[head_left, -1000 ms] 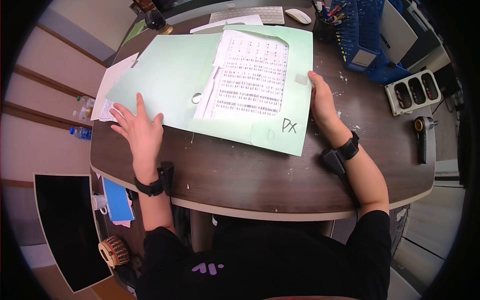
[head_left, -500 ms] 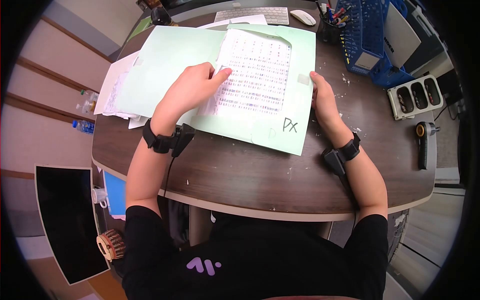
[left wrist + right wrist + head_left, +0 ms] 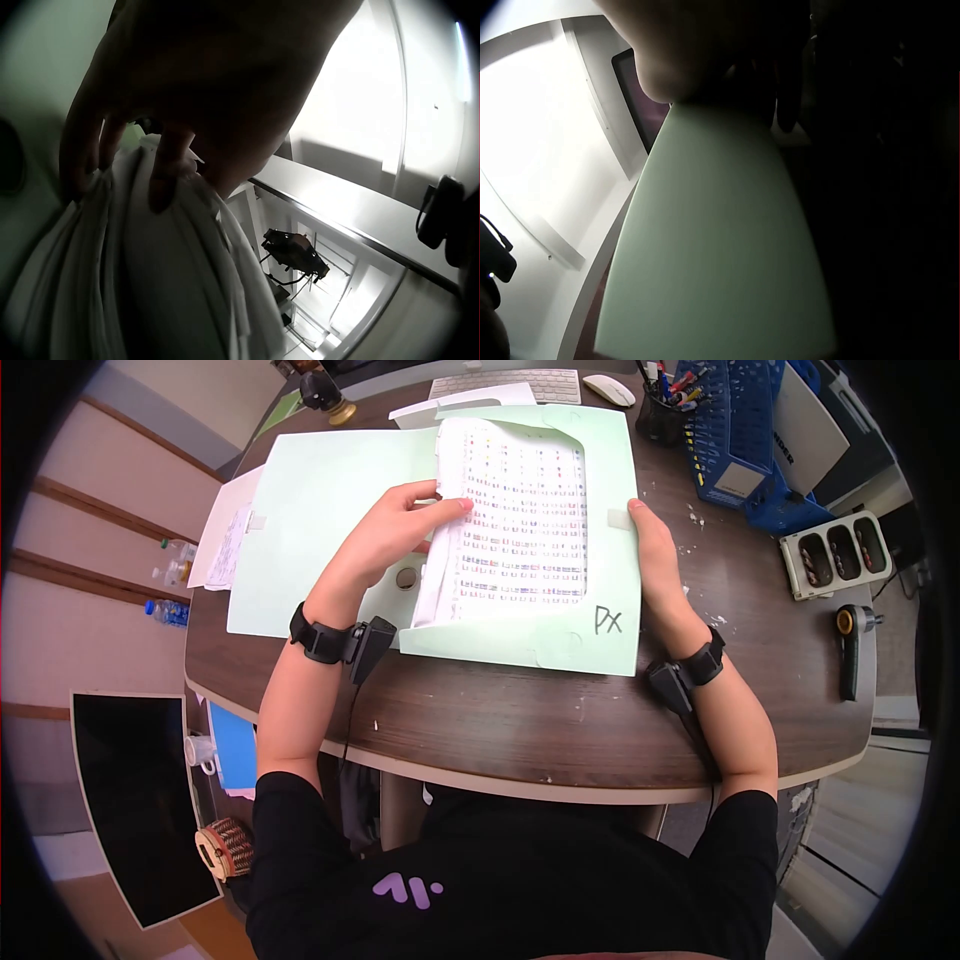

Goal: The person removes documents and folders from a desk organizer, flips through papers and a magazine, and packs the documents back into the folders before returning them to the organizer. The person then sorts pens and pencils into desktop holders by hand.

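Observation:
A pale green file folder (image 3: 300,510) lies spread on the desk, marked "PX" on its right half. Its right pocket holds a thick stack of printed paper sheets (image 3: 520,520) with rows of small coloured marks. My left hand (image 3: 385,535) pinches the stack's left edge, thumb on top. In the left wrist view, fingers reach between several layers of the sheets (image 3: 161,262). My right hand (image 3: 660,555) grips the folder's right edge, thumb on the front. The right wrist view shows the folder's side (image 3: 712,240) running up to that hand.
Behind the folder are a keyboard (image 3: 530,384), a mouse (image 3: 609,391) and a pen cup (image 3: 662,420). To the right stand a blue rack (image 3: 730,435), a tray with three slots (image 3: 835,555) and a black-handled tool (image 3: 849,650). Loose papers (image 3: 225,540) stick out at the left.
My left hand has moved from the folder's left cover onto the sheets and pinches them. The left cover has swung down toward me, and the right half has shifted slightly right. My right hand keeps its grip.

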Demonstrator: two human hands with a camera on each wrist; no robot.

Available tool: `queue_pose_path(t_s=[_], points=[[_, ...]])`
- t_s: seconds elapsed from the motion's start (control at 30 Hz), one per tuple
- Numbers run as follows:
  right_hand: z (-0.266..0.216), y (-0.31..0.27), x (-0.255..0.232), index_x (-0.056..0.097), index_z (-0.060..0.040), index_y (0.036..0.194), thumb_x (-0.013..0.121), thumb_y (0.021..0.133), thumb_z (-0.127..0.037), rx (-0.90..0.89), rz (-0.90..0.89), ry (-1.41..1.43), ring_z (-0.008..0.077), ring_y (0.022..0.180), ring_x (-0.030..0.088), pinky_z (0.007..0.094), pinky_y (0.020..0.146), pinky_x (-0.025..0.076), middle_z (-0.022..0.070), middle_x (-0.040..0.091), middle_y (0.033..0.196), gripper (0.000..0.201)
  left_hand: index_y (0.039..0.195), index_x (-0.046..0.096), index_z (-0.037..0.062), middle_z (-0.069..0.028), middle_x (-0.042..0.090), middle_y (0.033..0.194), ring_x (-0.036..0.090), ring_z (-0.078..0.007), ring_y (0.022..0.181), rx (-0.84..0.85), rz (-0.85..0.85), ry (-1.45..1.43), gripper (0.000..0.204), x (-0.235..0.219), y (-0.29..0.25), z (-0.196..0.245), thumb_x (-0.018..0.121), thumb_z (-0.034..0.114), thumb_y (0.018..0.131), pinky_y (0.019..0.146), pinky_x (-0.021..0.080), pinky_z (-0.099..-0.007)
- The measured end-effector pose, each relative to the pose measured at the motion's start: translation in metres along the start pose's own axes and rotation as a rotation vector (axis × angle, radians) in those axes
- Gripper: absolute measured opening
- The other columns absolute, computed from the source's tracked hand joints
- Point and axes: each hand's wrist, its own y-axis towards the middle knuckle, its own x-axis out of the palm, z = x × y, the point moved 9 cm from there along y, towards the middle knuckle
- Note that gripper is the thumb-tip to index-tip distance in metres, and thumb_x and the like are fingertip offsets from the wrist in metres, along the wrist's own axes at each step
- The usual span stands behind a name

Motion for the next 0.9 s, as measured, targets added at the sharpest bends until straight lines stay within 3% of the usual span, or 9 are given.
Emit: queue_pose_path(t_s=[0.13,0.2,0.33,0.4,0.43,0.5,0.6,0.7,0.9], points=[[-0.009,-0.006,0.007,0.064,0.0033,0.105,0.045,0.107,-0.032,0.085,-0.012,0.092,0.0109,0.082,0.062,0.0265,0.073,0.049,0.0066,0.068,0.094,0.04,0.124,0.067,-0.0033,-0.0103,0.074,0.104,0.071,-0.0172,0.089,-0.059,-0.036,-0.093,0.054,0.002,-0.004,-0.003,0.069,0.041,0.094,0.082,0.055,-0.0303],[-0.01,-0.008,0.01,0.064,0.0028,0.108,0.046,0.107,-0.033,0.105,-0.03,0.036,0.0104,0.082,0.063,0.026,0.073,0.05,0.0069,0.068,0.096,0.04,0.124,0.068,-0.0038,-0.0115,0.075,0.106,0.071,-0.018,0.09,-0.122,-0.111,0.124,0.053,0.011,0.0,-0.01,0.069,0.04,0.094,0.082,0.055,-0.0298],[-0.016,-0.011,0.014,0.062,0.0023,0.113,0.05,0.106,-0.032,0.073,-0.064,0.097,0.0106,0.083,0.063,0.0259,0.073,0.05,0.0075,0.068,0.098,0.038,0.119,0.07,-0.0066,-0.0149,0.075,0.105,0.072,-0.0181,0.092,-0.022,-0.059,0.195,0.049,0.012,0.0,-0.018,0.07,0.035,0.094,0.084,0.056,-0.0315],[-0.038,-0.017,0.023,0.06,0.0031,0.119,0.055,0.104,-0.031,0.049,-0.094,0.052,0.0116,0.086,0.065,0.0259,0.075,0.051,0.0092,0.068,0.104,0.038,0.122,0.067,-0.0083,-0.0163,0.075,0.109,0.073,-0.0194,0.094,-0.015,-0.056,0.149,0.048,0.015,-0.005,-0.022,0.071,0.031,0.094,0.086,0.056,-0.0321],[-0.039,-0.014,0.018,0.06,0.0031,0.119,0.055,0.104,-0.031,0.05,-0.095,0.05,0.0116,0.086,0.065,0.0259,0.075,0.051,0.0092,0.068,0.104,0.038,0.121,0.067,-0.0089,-0.0165,0.074,0.111,0.073,-0.0202,0.095,0.008,-0.03,-0.048,0.046,0.013,-0.007,-0.023,0.071,0.027,0.093,0.085,0.057,-0.0325],[-0.032,-0.008,0.016,0.059,0.0043,0.123,0.058,0.103,-0.031,0.169,-0.192,0.14,0.0128,0.09,0.066,0.0253,0.077,0.052,0.011,0.068,0.109,0.041,0.124,0.063,-0.0113,-0.0179,0.072,0.116,0.073,-0.0218,0.097,0.029,-0.008,-0.375,0.044,0.004,-0.01,-0.027,0.07,0.019,0.093,0.085,0.058,-0.0323],[-0.031,-0.006,0.017,0.059,0.0061,0.125,0.058,0.103,-0.032,0.203,-0.192,0.221,0.0134,0.091,0.068,0.0251,0.077,0.053,0.0119,0.069,0.111,0.044,0.124,0.061,-0.0126,-0.0194,0.072,0.113,0.073,-0.0222,0.097,0.08,0.012,-0.514,0.045,-0.012,-0.022,-0.012,0.071,0.019,0.093,0.083,0.058,-0.0312],[-0.039,-0.004,0.019,0.06,0.0059,0.123,0.059,0.102,-0.032,0.166,-0.169,0.194,0.0133,0.086,0.068,0.0255,0.075,0.054,0.0109,0.07,0.105,0.043,0.124,0.061,-0.0125,-0.0188,0.071,0.112,0.072,-0.0213,0.094,0.101,0.07,-0.509,0.046,-0.03,-0.023,-0.019,0.071,0.018,0.092,0.081,0.058,-0.0302],[-0.017,0.016,-0.035,0.063,0.002,0.119,0.058,0.103,-0.032,0.235,-0.087,0.161,0.0113,0.077,0.066,0.0246,0.068,0.054,0.0071,0.069,0.097,0.038,0.127,0.059,-0.0123,-0.0188,0.071,0.111,0.072,-0.0222,0.095,0.061,0.238,-0.598,0.047,-0.112,-0.033,-0.074,0.065,0.018,0.091,0.082,0.058,-0.0305]])
